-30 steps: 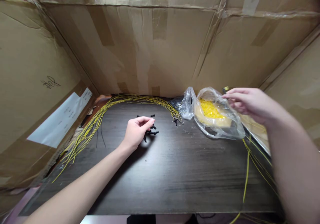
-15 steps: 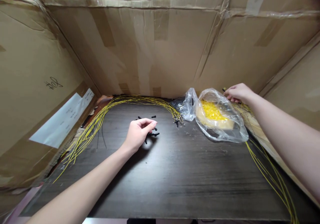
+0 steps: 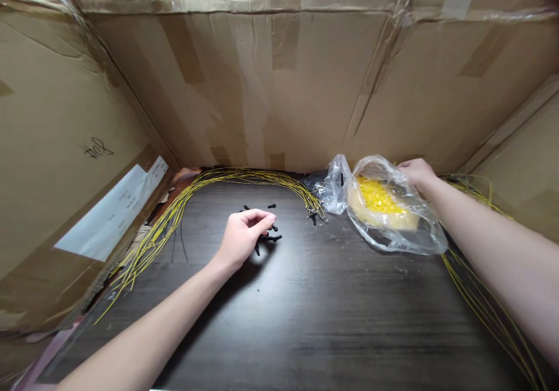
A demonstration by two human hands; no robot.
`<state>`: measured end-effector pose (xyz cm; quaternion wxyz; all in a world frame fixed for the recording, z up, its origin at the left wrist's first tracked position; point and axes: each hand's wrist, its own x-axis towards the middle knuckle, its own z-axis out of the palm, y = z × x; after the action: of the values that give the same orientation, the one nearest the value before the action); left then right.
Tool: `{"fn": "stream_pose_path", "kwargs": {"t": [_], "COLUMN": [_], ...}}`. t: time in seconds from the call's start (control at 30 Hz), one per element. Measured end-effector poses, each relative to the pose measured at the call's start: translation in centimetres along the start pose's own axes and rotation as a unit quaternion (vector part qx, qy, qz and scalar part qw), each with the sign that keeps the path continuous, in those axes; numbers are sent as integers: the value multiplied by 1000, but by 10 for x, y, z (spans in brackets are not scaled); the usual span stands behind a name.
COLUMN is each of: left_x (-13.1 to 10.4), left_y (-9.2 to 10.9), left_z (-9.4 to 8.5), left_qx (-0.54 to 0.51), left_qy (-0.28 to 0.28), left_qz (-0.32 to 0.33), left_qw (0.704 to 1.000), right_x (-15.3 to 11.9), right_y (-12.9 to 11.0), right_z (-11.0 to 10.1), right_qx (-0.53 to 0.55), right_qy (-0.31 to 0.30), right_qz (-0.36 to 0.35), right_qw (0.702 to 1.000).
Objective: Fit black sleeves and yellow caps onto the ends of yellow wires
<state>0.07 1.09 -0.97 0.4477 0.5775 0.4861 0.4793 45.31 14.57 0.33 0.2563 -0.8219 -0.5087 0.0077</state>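
Note:
My left hand (image 3: 242,235) rests on the dark table (image 3: 332,315), fingers curled and pinched over a small scatter of black pieces (image 3: 274,233). Whether a piece sits between the fingertips does not show. My right hand (image 3: 417,171) reaches to the back right and touches the far edge of a clear plastic bag (image 3: 395,239) filled with small yellow pieces (image 3: 379,196). Its fingertips are partly hidden by the bag. Loose yellow wires (image 3: 484,306) run under my right forearm along the table's right side.
A long bundle of yellow wires (image 3: 174,210) arcs from the left edge round to the back middle. A second, smaller clear bag (image 3: 332,190) lies left of the filled one. Cardboard walls (image 3: 279,88) close in the left, back and right.
My right hand went back and down from above the bag to its far edge, taking a yellow wire to the right. My left hand stayed on the black pieces.

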Motion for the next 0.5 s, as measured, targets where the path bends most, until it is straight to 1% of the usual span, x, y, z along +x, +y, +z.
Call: {"fn": "stream_pose_path", "kwargs": {"t": [0.1,0.17,0.5], "left_x": [0,0,1], "left_y": [2,2,1], "left_z": [-1,-1,-3], "left_qx": [-8,-12,-4], "left_qy": [3,4,1], "left_qz": [-1,-2,-1], "left_qw": [1000,1000,1000], "right_x": [5,7,3], "right_y": [2,4,17], "right_z": [4,7,20], "right_qx": [15,17,-6], "right_qy": [-45,-58,-77], "right_qz": [27,35,57], "right_qw": [999,998,995]}}
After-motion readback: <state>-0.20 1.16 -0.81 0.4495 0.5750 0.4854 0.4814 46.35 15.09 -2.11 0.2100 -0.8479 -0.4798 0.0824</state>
